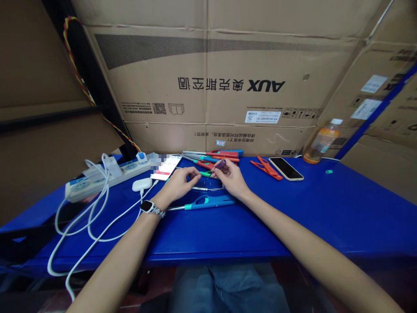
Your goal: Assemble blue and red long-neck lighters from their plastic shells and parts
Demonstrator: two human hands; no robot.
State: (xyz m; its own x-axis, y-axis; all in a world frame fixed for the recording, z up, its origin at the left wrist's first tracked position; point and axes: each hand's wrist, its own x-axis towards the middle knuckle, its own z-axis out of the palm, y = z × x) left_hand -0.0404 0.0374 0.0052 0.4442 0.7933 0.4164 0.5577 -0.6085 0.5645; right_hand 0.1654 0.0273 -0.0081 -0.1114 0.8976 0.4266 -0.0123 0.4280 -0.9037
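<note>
My left hand (180,181) and my right hand (230,177) meet over the blue table (293,217), fingers pinched. The right hand grips a small purple-handled tool (220,165). The left hand pinches something thin that I cannot make out, near a slim metal rod (199,188) and fine wire lying between the hands. A teal long-nosed lighter (205,203) lies just in front of both hands. Several more lighters, red and teal (215,155), are piled behind the hands. A watch sits on my left wrist (149,207).
A white power strip (107,174) with white cables (87,217) lies at the left, a white earbud case (142,184) and a lit phone (166,167) beside it. A dark phone (286,168), red lighter parts (267,167) and an orange bottle (321,143) are right. Cardboard boxes (211,87) wall the back.
</note>
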